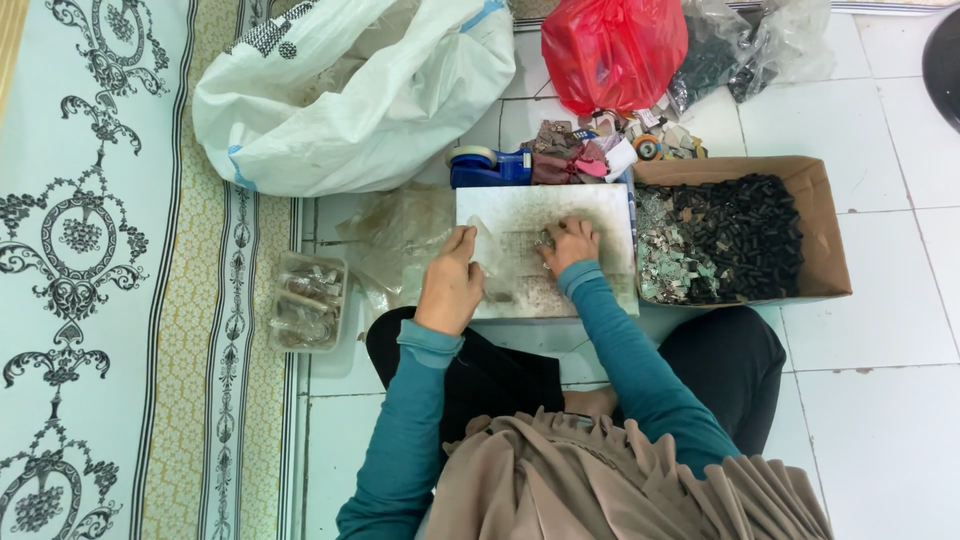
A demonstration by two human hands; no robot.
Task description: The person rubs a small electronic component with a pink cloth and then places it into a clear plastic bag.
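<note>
— Item: white tray (590, 215), set on the tiled floor (880, 300) before the knees?
— Confirmed. A clear small bag (487, 245) was pinched in the left hand (450, 283), fingers closed. Small pieces were pressed under the right hand (570, 243), fingers curled.
— Surroundings?
— Cardboard box (820, 215) of black bits was noted at right, white sack (350, 95) and red bag (612, 50) behind.

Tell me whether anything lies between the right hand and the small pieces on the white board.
Nothing visible does. The right hand rests directly on the small pieces on the white board. The left hand sits apart at the board's left edge, holding a clear plastic bag.
</note>
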